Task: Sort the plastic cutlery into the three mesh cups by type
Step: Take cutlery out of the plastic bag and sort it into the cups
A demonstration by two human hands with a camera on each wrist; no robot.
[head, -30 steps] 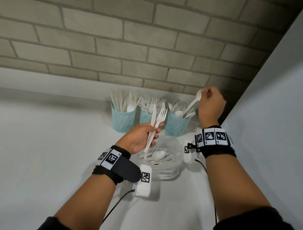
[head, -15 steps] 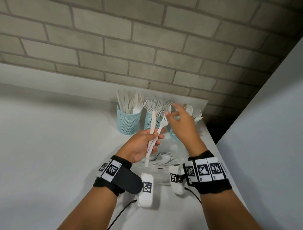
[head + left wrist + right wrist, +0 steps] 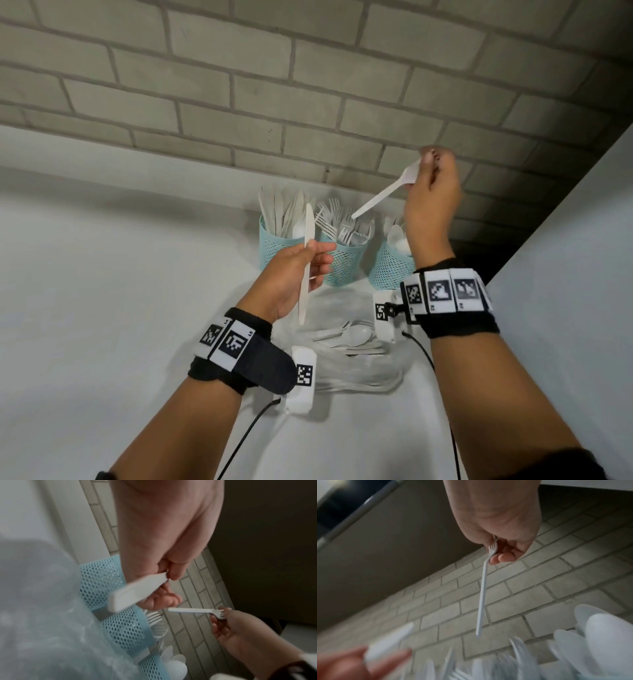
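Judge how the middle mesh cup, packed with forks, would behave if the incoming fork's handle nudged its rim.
The middle mesh cup looks light, thin plastic, so it would probably slide. Its forks stand well above the rim, so it may be top-heavy. The neighbouring cups stand close and might brace it.

Left hand [image 3: 294,274] raised palm-up, fingers pinched; right hand [image 3: 430,202] lifted higher, fingers curled.
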